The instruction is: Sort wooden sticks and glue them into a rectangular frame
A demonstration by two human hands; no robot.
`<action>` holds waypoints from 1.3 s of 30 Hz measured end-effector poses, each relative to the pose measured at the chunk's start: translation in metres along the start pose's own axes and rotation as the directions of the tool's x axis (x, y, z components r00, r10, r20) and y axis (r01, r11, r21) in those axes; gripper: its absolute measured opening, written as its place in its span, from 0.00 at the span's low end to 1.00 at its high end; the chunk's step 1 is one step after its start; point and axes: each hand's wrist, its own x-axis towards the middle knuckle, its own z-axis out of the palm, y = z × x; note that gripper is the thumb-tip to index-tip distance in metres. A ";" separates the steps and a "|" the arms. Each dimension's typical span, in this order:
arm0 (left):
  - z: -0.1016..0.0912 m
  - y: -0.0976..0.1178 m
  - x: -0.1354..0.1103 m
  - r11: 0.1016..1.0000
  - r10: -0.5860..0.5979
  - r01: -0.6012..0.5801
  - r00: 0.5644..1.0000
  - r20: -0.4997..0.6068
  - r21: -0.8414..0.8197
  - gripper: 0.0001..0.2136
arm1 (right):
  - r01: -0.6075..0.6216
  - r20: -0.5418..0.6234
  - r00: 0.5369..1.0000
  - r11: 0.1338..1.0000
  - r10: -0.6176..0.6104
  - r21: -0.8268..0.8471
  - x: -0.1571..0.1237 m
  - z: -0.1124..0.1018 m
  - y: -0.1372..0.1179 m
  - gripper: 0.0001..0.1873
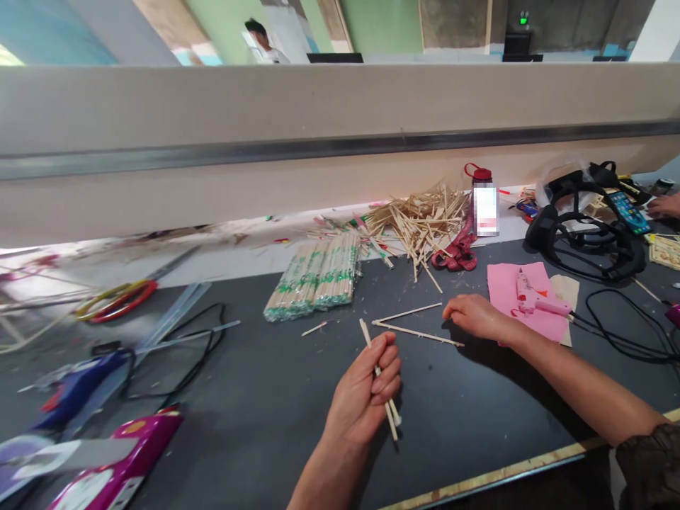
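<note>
Left hand [367, 386] clasps sticks [391, 421]; right hand [475, 316] half-curled beside 2 angled sticks [417, 333]

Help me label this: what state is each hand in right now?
Left hand: closed, holding thin wooden sticks.
Right hand: curled near the V of sticks; cannot tell whether it holds anything.

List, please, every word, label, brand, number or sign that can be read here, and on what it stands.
None is readable.
Clear plastic packs of pale wooden sticks: green print, too blurred.
Red-capped bottle: front pixelated.
Small lit green sign in the background: too small.
Dark flat device with bluish screen: too small.
Shiny magenta tool: white patch blurred.
</note>
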 end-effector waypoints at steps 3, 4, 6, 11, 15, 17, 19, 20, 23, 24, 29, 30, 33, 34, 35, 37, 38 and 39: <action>-0.004 -0.003 0.008 1.000 0.007 -0.006 1.000 0.006 -0.014 0.07 | 0.064 0.017 0.998 0.975 -0.062 -0.213 0.002 0.020 -0.015 0.12; -0.006 -0.004 0.011 1.000 0.011 -0.011 1.000 0.002 -0.015 0.07 | 0.066 0.021 0.998 0.960 -0.062 -0.273 0.003 0.027 -0.020 0.14; -0.009 -0.007 0.017 1.000 0.025 -0.025 1.000 -0.007 -0.012 0.06 | 0.065 0.020 0.998 0.924 -0.062 -0.378 0.005 0.038 -0.026 0.14; -0.017 -0.013 0.027 0.996 0.087 -0.087 0.996 -0.031 0.015 0.05 | 0.047 0.019 0.999 0.992 -0.045 -0.120 0.007 0.035 -0.022 0.12; -0.013 -0.017 0.032 0.989 0.137 -0.136 0.990 -0.025 0.061 0.17 | 0.012 0.096 0.994 0.932 -0.050 0.362 -0.004 0.027 -0.015 0.10; -0.007 -0.018 0.035 0.985 0.145 -0.144 0.989 0.003 0.091 0.19 | -0.009 0.132 0.989 0.882 -0.061 0.471 -0.009 0.028 -0.015 0.10; 0.001 -0.017 0.036 0.979 0.154 -0.157 0.988 0.030 0.133 0.20 | -0.009 0.134 0.989 0.863 -0.068 0.505 -0.012 0.029 -0.017 0.08; 0.004 -0.016 0.035 0.973 0.160 -0.164 0.986 0.039 0.160 0.20 | -0.007 0.127 0.990 0.859 -0.067 0.511 -0.013 0.029 -0.019 0.08; 0.011 -0.014 0.034 0.948 0.190 -0.193 0.981 0.035 0.251 0.21 | -0.034 0.129 0.991 0.839 -0.043 0.544 -0.015 0.027 -0.026 0.07; 0.013 -0.014 0.033 0.938 0.202 -0.202 0.979 0.030 0.280 0.21 | -0.049 0.138 0.990 0.820 -0.037 0.570 -0.015 0.025 -0.028 0.07; 0.019 -0.014 0.035 0.900 0.245 -0.239 0.969 0.030 0.365 0.20 | -0.090 0.144 0.989 0.725 -0.013 0.682 -0.016 0.023 -0.035 0.10; 0.020 -0.015 0.036 0.896 0.252 -0.243 0.967 0.026 0.372 0.20 | -0.095 0.136 0.991 0.725 0.001 0.682 -0.016 0.023 -0.035 0.10; 0.022 -0.018 0.040 0.880 0.279 -0.264 0.960 0.021 0.395 0.20 | -0.117 0.125 0.991 0.743 0.045 0.659 -0.016 0.024 -0.036 0.10; 0.023 -0.020 0.041 0.872 0.290 -0.276 0.957 0.028 0.404 0.20 | -0.121 0.120 0.991 0.757 0.056 0.642 -0.016 0.024 -0.036 0.10; 0.023 -0.021 0.042 0.863 0.302 -0.289 0.953 0.036 0.415 0.19 | -0.117 0.108 0.992 0.779 0.063 0.616 -0.017 0.024 -0.036 0.10; 0.023 -0.023 0.044 0.845 0.321 -0.312 0.946 0.056 0.434 0.18 | -0.084 0.060 0.996 0.837 0.061 0.541 -0.017 0.022 -0.036 0.11; 0.023 -0.024 0.044 0.838 0.326 -0.320 0.943 0.066 0.443 0.17 | -0.059 0.022 0.998 0.868 0.055 0.493 -0.017 0.021 -0.036 0.12; 0.023 -0.024 0.044 0.831 0.328 -0.326 0.942 0.075 0.450 0.17 | -0.028 -0.027 0.999 0.896 0.045 0.442 -0.017 0.021 -0.037 0.12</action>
